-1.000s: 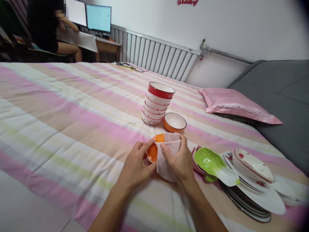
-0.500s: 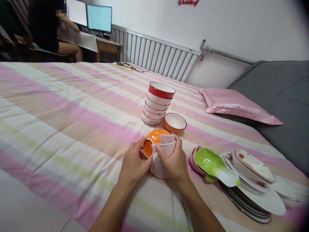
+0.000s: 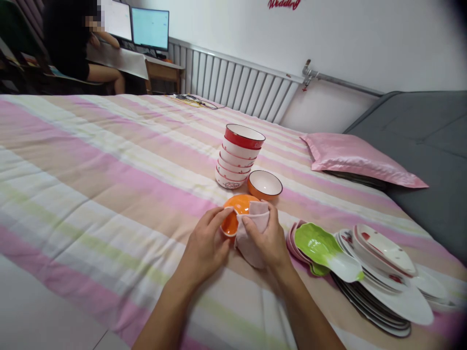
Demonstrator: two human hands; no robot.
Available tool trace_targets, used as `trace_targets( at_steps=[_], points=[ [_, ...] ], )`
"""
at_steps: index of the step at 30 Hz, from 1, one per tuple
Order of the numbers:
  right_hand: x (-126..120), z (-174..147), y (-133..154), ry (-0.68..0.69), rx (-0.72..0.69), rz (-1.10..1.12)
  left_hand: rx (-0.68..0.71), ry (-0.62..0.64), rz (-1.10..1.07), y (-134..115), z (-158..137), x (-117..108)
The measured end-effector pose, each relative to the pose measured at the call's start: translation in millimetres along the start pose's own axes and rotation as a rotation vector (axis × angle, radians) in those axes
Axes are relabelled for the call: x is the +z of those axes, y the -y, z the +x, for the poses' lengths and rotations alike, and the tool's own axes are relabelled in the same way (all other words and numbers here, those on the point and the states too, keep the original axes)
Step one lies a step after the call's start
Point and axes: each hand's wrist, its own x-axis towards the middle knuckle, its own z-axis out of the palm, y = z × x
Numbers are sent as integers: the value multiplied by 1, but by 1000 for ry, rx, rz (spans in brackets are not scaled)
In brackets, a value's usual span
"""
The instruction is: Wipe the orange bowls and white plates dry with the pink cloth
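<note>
An orange bowl [image 3: 239,201] is tipped on its side between my hands, its base ring turned toward me. My left hand [image 3: 206,243] grips the bowl by its base, fingers bent over the ring. In my right hand [image 3: 268,238] is a pale pink cloth [image 3: 253,240], pressed against the bowl's right side and hiding part of it. Just behind stands a second orange bowl [image 3: 265,184], upright with a white inside. Touching or close beside it is a stack of white bowls [image 3: 235,167], topped by a red-banded bowl [image 3: 245,137].
To the right lie a green leaf-shaped dish [image 3: 317,240], dark-rimmed plates [image 3: 372,304] and an oval dish [image 3: 386,248], piled together on the striped bedspread [image 3: 109,194]. A pink pillow [image 3: 357,155] rests farther back. A person [image 3: 73,43] sits at a desk [image 3: 160,73], far left.
My left hand has shifted slightly right and its fingers now reach over the bowl's base ring. The cloth and my right hand have also moved a little right along the bowl.
</note>
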Motion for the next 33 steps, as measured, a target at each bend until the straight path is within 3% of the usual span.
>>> trace_targets(
  at_steps=[10,20,33],
  points=[
    [2,-5,5,8,-86,-51,-37,54,77,3,-3,-6],
    [4,-5,4,17,-130,-65,-31,-73,33,5,-2,0],
    [9,-6,-2,130,-141,-27,-149,-213,-131,11,-1,1]
  ],
)
